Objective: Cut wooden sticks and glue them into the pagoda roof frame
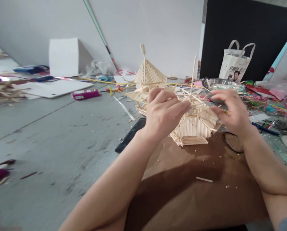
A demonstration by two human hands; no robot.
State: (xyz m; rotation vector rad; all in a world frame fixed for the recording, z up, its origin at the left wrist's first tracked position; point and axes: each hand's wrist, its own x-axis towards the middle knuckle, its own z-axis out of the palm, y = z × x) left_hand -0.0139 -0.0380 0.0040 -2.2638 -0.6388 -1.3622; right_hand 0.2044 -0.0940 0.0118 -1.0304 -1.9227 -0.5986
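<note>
A small pavilion model built of thin wooden sticks [193, 126] stands on brown paper, a tall stick [193, 75] rising upright from its top. My left hand [164, 112] is at the model's upper left, its fingers curled and pressed together; whatever they pinch is hidden. On the other side, my right hand [231, 109] is beside the upper part, thumb and forefinger apart. Loose-looking sticks cross between the two hands at the top. Behind my left hand is a second stick model with a pointed roof [149, 73], partly covered by the hand.
Brown paper [182, 199] lies in front, bearing one short stick [204, 179]. A dark flat panel [131, 134] is under the left side. Further off are a purple device [85, 93], a white board [54, 87], a metal bowl [208, 84], a carrier bag [235, 65] and scattered scraps.
</note>
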